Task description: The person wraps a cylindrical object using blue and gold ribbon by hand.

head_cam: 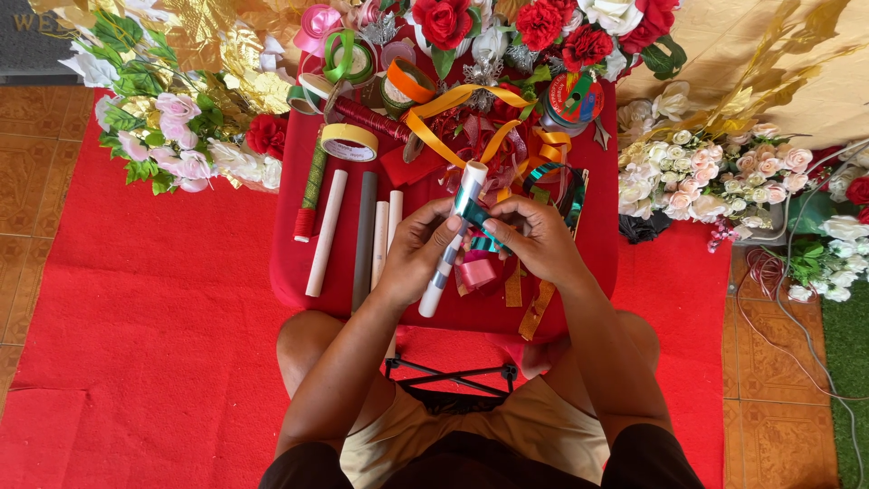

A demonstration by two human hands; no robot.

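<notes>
Left hand (418, 254) grips a white tube (453, 237) above the red desk's (299, 272) near edge. Right hand's (534, 237) fingers pinch teal ribbon (477, 217) against it, mid-wrap. The next turn calls for steady tension.

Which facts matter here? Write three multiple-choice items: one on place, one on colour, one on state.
1. Where do the spare sticks lie?
A. on the red table, beside the left hand
B. on the tiled floor
C. among the white roses

2. What colour is the ribbon at the held stick?
A. orange
B. teal
C. pink

3. How is the stick held?
A. lying loose
B. in both hands
C. in one hand

Answers: 1 A, the spare sticks rest on the red table by the left hand. 2 B, teal ribbon wraps the stick. 3 B, the right hand grips too.
</notes>
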